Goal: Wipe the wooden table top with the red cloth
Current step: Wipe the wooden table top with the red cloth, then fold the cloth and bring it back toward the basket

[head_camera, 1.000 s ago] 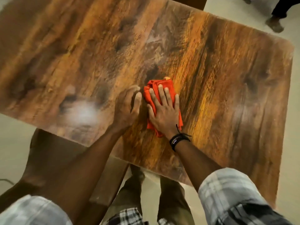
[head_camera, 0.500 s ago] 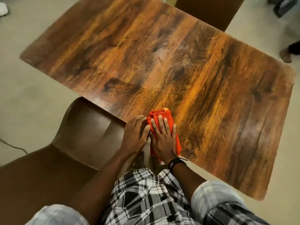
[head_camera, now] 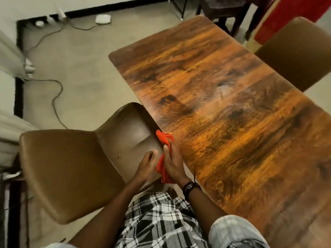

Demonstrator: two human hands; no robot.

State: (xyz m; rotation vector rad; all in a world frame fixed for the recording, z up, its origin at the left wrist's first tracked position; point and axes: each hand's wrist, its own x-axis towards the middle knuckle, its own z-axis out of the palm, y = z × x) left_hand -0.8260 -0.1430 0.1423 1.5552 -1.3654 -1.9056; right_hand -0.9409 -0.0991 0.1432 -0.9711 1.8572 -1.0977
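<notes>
Just finished a stroke, by the look of it. Looked at the wooden bench point(head_camera: 232, 122) from farther back than a second before, its whole near-left edge now in view. Dragged the red cloth point(head_camera: 162, 138) from mid-top, flat there a second earlier, back to that edge and partly over it: upper end touching the rim, lower end hanging off between the two hands. Stopped pressing flat with the right hand point(head_camera: 173, 165); wrapped it round the bunched cloth instead, thumb along the fabric. Took the left hand point(head_camera: 146, 166) off the wood too and held it just beside the cloth, above the chair seat, fingers partly curled; could not tell whether gripping the lower fold or only cupped against it. Judged one pass ended and the cloth being gathered, with no wiping at this moment. Probably left more to do: saw a pale smear point(head_camera: 222, 90) toward the middle of the top.

Noted a brown chair point(head_camera: 71, 167) pushed in under the near edge, seat directly below the hands; likely to crowd any stroke along that rim. Noted a second chair point(head_camera: 295, 56) at the far side. Saw a black cable point(head_camera: 55, 97) trailing over the floor point(head_camera: 86, 68) to the left, well apart from the work.
</notes>
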